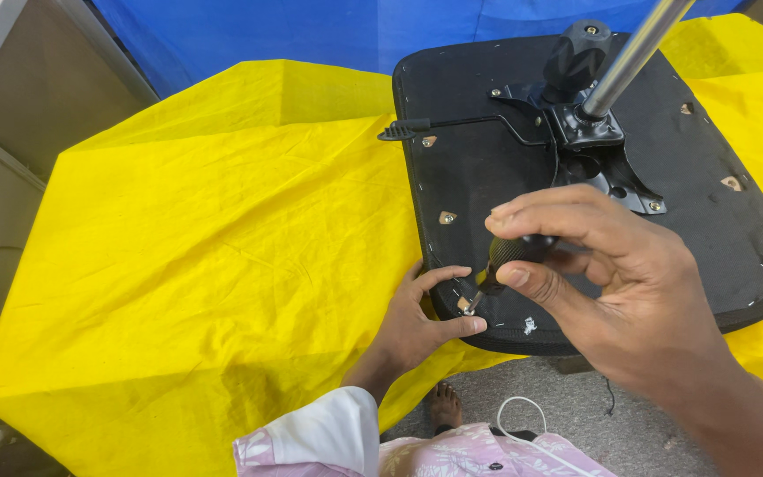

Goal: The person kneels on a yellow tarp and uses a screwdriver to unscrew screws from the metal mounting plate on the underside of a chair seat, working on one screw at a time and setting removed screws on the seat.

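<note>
- a screwdriver (507,262) with a black handle was clamped in the fingers of the right hand (615,291), its tip set at a corner fitting just below the fingertips.
- the near edge of the upturned black chair seat (487,177) was steadied by the left hand (421,320), thumb and forefinger spread beside the tip.
- the step was judged to be driving a screw; steady downward pressure and turning would be called for.
- a yellow cloth (222,247) lay underneath.

Furniture-repair workshop: an upturned chair seat (593,185) with its metal post (633,53) lies on a yellow cloth (222,238) over a table, with a blue sheet (311,31) behind.
</note>
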